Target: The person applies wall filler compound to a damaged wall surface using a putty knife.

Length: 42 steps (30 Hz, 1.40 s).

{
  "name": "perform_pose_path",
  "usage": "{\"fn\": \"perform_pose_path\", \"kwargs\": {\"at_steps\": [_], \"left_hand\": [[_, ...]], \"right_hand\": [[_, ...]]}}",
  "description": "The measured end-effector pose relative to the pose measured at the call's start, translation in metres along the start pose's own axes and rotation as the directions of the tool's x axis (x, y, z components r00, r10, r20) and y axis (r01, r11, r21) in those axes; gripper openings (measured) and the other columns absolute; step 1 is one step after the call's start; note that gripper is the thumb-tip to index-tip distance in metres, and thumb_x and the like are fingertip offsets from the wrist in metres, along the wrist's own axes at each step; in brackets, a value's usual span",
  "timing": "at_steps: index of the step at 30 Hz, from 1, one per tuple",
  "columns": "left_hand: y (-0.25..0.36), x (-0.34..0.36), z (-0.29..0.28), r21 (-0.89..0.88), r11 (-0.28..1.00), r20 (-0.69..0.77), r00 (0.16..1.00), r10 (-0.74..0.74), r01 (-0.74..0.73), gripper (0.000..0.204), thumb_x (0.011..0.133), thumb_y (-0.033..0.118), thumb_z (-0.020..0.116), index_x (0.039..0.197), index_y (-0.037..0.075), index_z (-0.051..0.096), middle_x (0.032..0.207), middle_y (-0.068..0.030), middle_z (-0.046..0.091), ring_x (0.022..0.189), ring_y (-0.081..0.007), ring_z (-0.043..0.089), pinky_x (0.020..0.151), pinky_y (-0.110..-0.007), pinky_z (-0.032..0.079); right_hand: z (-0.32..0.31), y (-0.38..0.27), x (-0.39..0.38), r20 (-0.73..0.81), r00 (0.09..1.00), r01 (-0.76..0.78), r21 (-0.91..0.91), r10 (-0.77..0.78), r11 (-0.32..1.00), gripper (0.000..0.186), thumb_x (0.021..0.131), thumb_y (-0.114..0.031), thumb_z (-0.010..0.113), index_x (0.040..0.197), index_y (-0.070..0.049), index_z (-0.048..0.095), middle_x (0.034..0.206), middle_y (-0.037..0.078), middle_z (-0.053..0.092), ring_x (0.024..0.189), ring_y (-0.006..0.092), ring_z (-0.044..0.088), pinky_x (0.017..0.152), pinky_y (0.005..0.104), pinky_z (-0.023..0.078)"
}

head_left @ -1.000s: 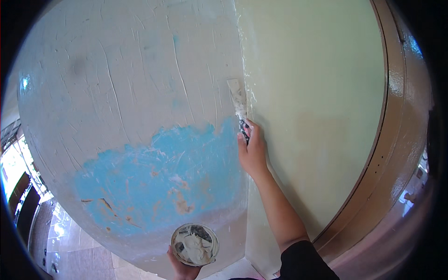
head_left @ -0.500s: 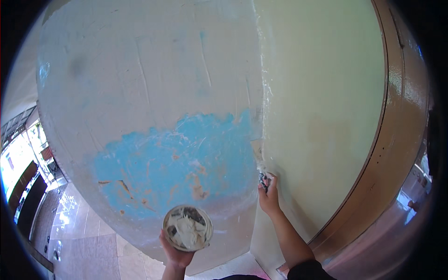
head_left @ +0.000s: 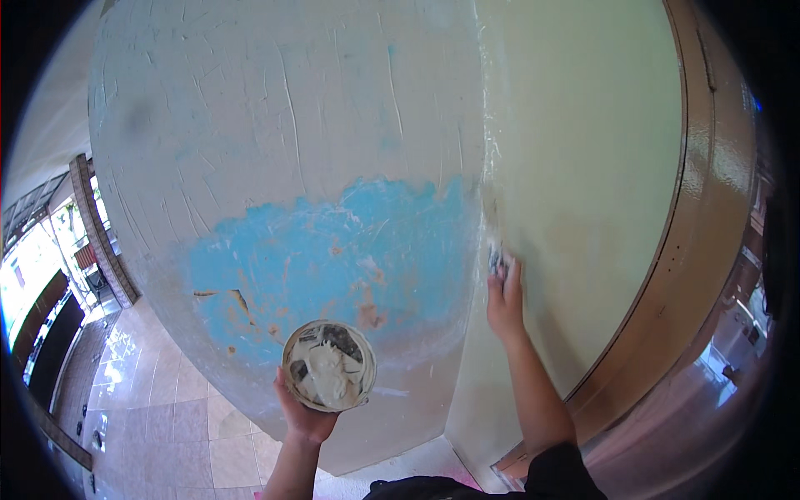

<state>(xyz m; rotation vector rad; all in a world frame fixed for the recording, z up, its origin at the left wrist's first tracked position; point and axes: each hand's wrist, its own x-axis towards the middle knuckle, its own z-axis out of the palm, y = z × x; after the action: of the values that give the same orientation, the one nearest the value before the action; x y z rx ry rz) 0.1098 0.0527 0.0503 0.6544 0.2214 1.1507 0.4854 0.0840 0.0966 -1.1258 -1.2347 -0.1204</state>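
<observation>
My left hand (head_left: 304, 408) holds a round container (head_left: 329, 362) of white paste from beneath and the side, with dark patches showing inside. My right hand (head_left: 506, 296) grips a putty knife (head_left: 498, 260) by its dark handle, at the corner where a pale grey wall (head_left: 225, 117) meets a pale green wall (head_left: 583, 142). The blade points up along the corner and is blurred. The grey wall has thin raised streaks and a large uneven blue patch (head_left: 333, 258) with scuffs and brownish marks. A ragged white line runs down the corner.
A brown glossy frame (head_left: 692, 208) curves down the right side. At the left are a bright opening (head_left: 25, 275), a pillar (head_left: 100, 217), dark panels (head_left: 46, 333) and a tiled floor (head_left: 167, 425) below the wall's edge.
My right hand with the knife moved down the corner, then slightly back up. My left hand with the container rose in view. The view has shifted, so the walls sit higher in the picture.
</observation>
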Motion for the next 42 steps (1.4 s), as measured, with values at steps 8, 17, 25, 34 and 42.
{"fn": "perform_pose_path", "kwargs": {"at_steps": [8, 17, 25, 34, 42], "left_hand": [[0.001, -0.021, 0.007, -0.013, 1.0, -0.072, 0.997, -0.009, 0.008, 0.082, 0.089, 0.073, 0.045, 0.15, 0.02, 0.04, 0.15, -0.0052, 0.045, 0.137, -0.031, 0.044, 0.106, -0.058, 0.04], [-0.003, -0.036, -0.031, 0.013, 1.0, -0.107, 0.994, -0.01, 0.011, 0.084, 0.087, 0.076, 0.042, 0.152, 0.022, 0.039, 0.151, -0.005, 0.044, 0.137, -0.0336, 0.042, 0.104, -0.061, 0.039], [-0.027, -0.022, -0.039, -0.049, 0.999, -0.201, 0.979, -0.027, 0.017, 0.087, 0.085, 0.078, 0.042, 0.151, 0.022, 0.038, 0.149, -0.0083, 0.045, 0.132, -0.0396, 0.046, 0.09, -0.071, 0.046], [-0.049, -0.025, -0.063, -0.03, 0.998, -0.162, 0.985, -0.054, 0.049, 0.087, 0.085, 0.078, 0.042, 0.152, 0.022, 0.038, 0.151, -0.0089, 0.043, 0.135, -0.0398, 0.044, 0.093, -0.071, 0.044], [-0.071, -0.003, -0.055, 0.013, 0.996, -0.144, 0.986, -0.09, 0.093, 0.087, 0.085, 0.078, 0.043, 0.152, 0.023, 0.038, 0.151, -0.0084, 0.043, 0.135, -0.0391, 0.044, 0.094, -0.073, 0.043]], "right_hand": [[0.007, -0.038, 0.139, -0.062, 0.984, 0.148, -0.233, -0.167, 0.961, 0.046, 0.1, -0.014, 0.052, 0.145, -0.006, 0.045, 0.127, 0.023, 0.06, 0.112, 0.0392, 0.061, 0.096, 0.0445, 0.048], [0.032, 0.073, -0.02, 0.036, 0.999, 0.04, -0.187, -0.034, 0.982, 0.049, 0.099, -0.009, 0.05, 0.146, 0.003, 0.04, 0.136, 0.026, 0.053, 0.122, 0.0377, 0.058, 0.102, 0.0434, 0.048], [0.047, -0.017, 0.095, -0.004, 0.98, 0.196, -0.19, -0.2, 0.962, 0.048, 0.099, -0.011, 0.054, 0.146, -0.006, 0.043, 0.128, 0.022, 0.058, 0.115, 0.0375, 0.06, 0.096, 0.0423, 0.05], [0.068, 0.101, -0.042, -0.048, 0.998, 0.045, -0.097, -0.05, 0.994, 0.041, 0.1, -0.014, 0.052, 0.137, 0.005, 0.048, 0.122, 0.027, 0.061, 0.111, 0.0379, 0.063, 0.095, 0.0444, 0.05], [0.059, 0.003, 0.132, -0.156, 0.94, 0.253, -0.278, -0.303, 0.927, 0.04, 0.099, -0.014, 0.054, 0.135, 0.0, 0.047, 0.116, 0.027, 0.061, 0.105, 0.0449, 0.061, 0.088, 0.0497, 0.05]]}}
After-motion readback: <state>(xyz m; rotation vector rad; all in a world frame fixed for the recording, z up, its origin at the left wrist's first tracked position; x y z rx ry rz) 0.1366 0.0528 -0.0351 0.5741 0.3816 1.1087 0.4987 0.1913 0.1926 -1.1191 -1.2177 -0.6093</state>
